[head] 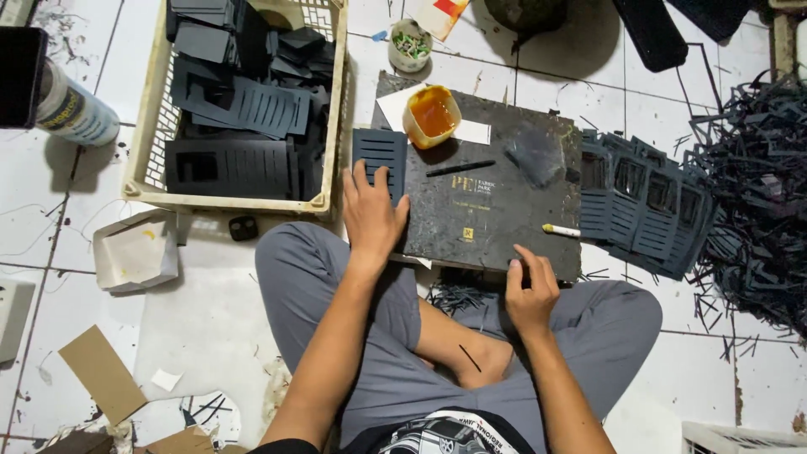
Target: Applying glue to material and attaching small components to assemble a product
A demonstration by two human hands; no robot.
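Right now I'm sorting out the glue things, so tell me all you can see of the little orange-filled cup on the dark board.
The cup is small, pale yellowish and looks like soft plastic, its rim squeezed a little out of round. It stands upright and open, holding an amber-orange liquid that looks like glue. It sits at the far left corner of the dark board, partly over a white paper piece, with a black stick lying just in front. Neither the left hand nor the right hand touches it.
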